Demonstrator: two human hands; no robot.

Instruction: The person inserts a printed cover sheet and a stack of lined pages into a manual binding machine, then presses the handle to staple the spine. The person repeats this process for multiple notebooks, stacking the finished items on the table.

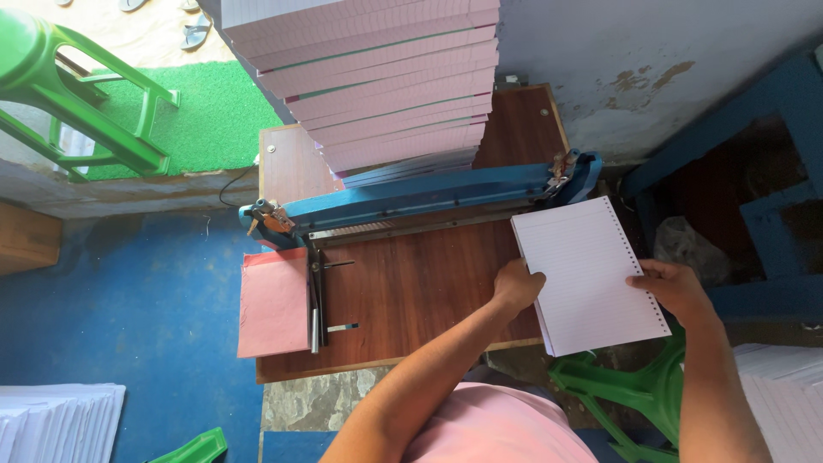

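Observation:
Both my hands hold a thin stack of white lined sheets (585, 273) with punched holes along its right edge. My left hand (517, 284) grips the stack's left edge and my right hand (671, 286) grips the right edge. The stack hangs over the right end of a brown wooden table (411, 287), just in front of a blue lever punching machine (420, 199) that runs across the table.
A tall pile of pink-edged paper pads (381, 81) stands behind the machine. A pink card sheet (273, 302) lies at the table's left beside a metal guide (315, 304). Green plastic stools (77, 94) stand at upper left and below me (630, 390). White paper stacks (56, 422) sit at lower left and right (789, 394).

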